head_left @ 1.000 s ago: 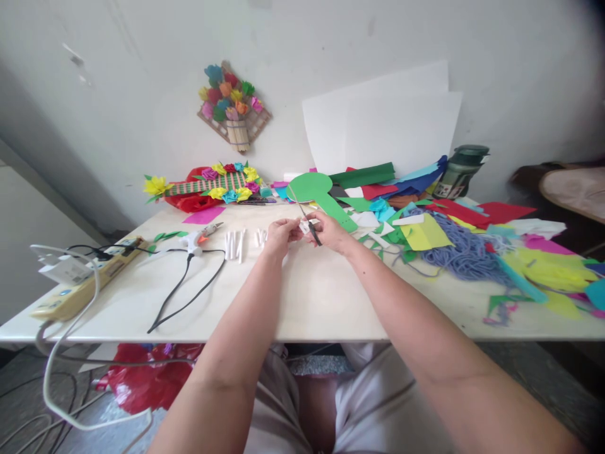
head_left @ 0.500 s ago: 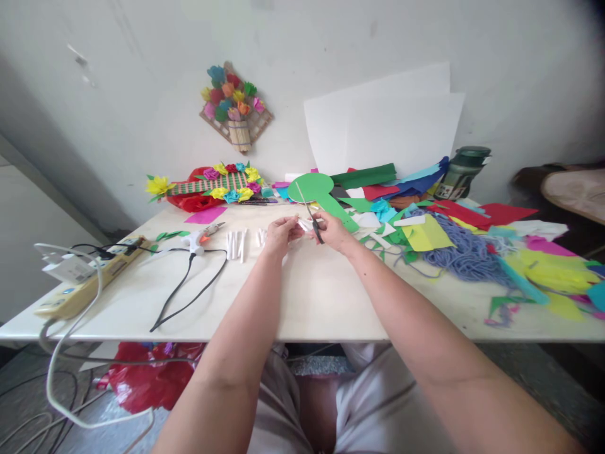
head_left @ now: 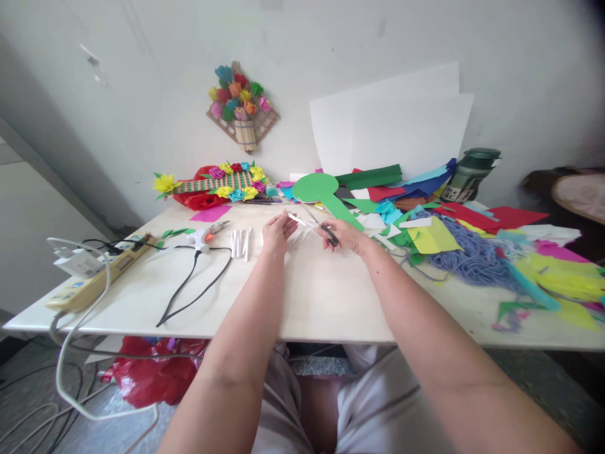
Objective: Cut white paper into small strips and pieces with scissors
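My left hand (head_left: 278,233) pinches a thin white paper roll (head_left: 295,219), which points toward the right. Black-handled scissors (head_left: 329,234) are gripped in my right hand (head_left: 344,237), their blades reaching up and left near the roll. Whether the blades touch the roll is hard to make out. Under and between the hands, more white paper rolls (head_left: 299,236) lie on the table, partly hidden. Left of my left hand, several short white rolls (head_left: 240,244) sit side by side. A green paper cutout with a round head (head_left: 316,188) lies just beyond the hands.
A glue gun (head_left: 204,238) with a black cord lies left, beside a power strip (head_left: 101,271). A paper-flower guitar (head_left: 212,185) rests at the back. Blue yarn (head_left: 466,252), coloured paper scraps (head_left: 430,238) and a dark green bottle (head_left: 471,174) occupy the right side.
My right hand with the scissors has moved slightly right and down, apart from the left hand. The scissors' blades have swung lower. One white roll now shows singly in my left fingers.
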`<act>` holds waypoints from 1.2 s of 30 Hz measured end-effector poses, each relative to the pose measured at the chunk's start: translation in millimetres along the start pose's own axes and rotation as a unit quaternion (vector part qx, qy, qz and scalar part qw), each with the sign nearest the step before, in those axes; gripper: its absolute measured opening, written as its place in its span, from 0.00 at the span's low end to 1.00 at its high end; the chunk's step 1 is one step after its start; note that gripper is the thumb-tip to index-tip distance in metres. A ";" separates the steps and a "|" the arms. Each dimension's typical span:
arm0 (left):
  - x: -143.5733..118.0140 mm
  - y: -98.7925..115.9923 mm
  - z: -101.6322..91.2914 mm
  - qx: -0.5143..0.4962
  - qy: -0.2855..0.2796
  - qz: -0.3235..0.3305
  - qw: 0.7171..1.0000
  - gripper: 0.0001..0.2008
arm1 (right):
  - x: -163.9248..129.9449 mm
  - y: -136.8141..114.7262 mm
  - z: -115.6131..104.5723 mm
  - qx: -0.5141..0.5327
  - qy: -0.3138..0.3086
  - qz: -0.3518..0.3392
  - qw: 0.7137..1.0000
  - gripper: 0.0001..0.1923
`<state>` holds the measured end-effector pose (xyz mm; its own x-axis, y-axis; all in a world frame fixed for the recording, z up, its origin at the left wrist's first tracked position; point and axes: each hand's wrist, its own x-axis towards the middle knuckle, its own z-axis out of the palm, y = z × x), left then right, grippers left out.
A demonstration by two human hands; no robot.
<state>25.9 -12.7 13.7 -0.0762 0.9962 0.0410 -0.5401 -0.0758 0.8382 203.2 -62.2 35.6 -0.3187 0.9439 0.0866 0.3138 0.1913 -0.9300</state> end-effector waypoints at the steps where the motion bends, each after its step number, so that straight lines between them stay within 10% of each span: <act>1: 0.8 -0.3 -0.6 -0.002 0.001 0.001 1.000 0.09 | 0.4 1.1 -0.8 -0.006 -0.011 0.002 1.000 0.15; 36: -3.7 -0.9 5.0 -0.047 -0.005 -0.026 0.999 0.04 | 2.2 5.3 -1.8 -0.056 -0.041 0.016 0.997 0.15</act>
<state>30.9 -16.1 15.5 -0.0377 0.9993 0.0050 -0.6198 -0.0272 0.7843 205.9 -58.6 31.5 -0.3774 0.9257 0.0244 0.4210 0.1950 -0.8858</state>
